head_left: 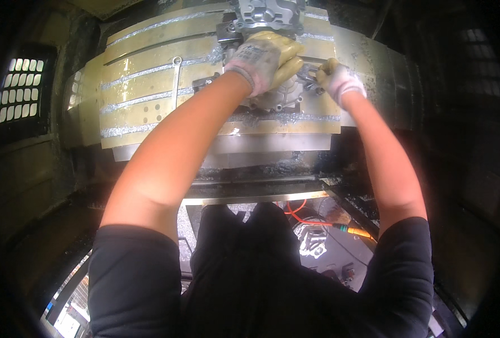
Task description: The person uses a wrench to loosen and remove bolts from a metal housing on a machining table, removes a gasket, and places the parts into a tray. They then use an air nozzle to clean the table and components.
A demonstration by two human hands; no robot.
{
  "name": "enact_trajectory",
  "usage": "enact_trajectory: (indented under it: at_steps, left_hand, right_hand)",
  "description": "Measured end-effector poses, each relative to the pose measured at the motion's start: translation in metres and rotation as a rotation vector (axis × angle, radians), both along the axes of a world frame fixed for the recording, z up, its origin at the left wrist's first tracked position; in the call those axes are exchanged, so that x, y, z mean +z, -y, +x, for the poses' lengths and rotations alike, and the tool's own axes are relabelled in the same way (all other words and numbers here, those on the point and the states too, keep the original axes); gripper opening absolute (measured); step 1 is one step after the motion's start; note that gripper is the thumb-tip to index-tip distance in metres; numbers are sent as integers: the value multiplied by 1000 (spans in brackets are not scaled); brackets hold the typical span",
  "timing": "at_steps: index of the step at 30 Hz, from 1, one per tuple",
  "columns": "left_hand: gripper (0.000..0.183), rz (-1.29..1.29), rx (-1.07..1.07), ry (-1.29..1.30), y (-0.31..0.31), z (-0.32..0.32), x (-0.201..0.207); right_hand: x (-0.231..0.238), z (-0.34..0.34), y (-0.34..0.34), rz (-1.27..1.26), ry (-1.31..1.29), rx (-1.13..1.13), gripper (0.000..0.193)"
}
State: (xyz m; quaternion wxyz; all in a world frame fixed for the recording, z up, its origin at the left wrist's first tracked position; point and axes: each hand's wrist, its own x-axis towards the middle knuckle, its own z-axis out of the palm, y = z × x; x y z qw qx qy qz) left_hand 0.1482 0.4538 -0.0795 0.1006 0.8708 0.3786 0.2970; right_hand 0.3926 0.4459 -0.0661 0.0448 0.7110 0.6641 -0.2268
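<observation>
Black shirt (250,287) cloth lies closest, filling the lower middle, with short sleeves on both sides and bare forearms reaching up and inward to a slotted metal table (134,84). Both hands wear pale gloves with yellowish fingers.

The left hand (267,59) is over the upper part of a grey casting (283,97), covering much of it. Its fingers are bent and point right; whether they pinch anything is hidden. The right hand (341,83) is just beside the casting's right edge, near a clamp (310,76), with its fingers curled inward; I cannot tell whether they grip something.

The casting sits on the table, right of its middle, with its lower rim and bolt holes showing beneath the left hand. Farther back, a second casting (268,14) stands at the top edge of the view, with a dark block (225,32) at its left. To the left of the hands, a wrench (176,84) lies along the view's up-down line, ring end away from the person, across the slots. Shavings (143,104) line the slots.

Below the table, to the right of the person's legs, are an orange hose (312,222) with a yellow end (358,231) and another metal part (312,241). At far left is a window (20,90) with a grid.
</observation>
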Motion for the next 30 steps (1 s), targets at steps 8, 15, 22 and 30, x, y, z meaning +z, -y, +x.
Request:
enact_trajectory:
  at_steps: [8,15,22,30]
  left_hand:
    - [34,-310,691,1360,0,-50,0]
    - [47,-708,371,-595,43,-178,-44]
    - [49,-872,130,-428,18,-183,-64]
    - [60,-774,117,-559,10,-178,-81]
  right_hand:
    - [9,-148,-23,679,43,367,67]
    - [10,-158,-13,681,-121,391,59]
    - [6,-159,-16,742,-144,424,56]
    - [9,-164,-17,751,-137,432,54]
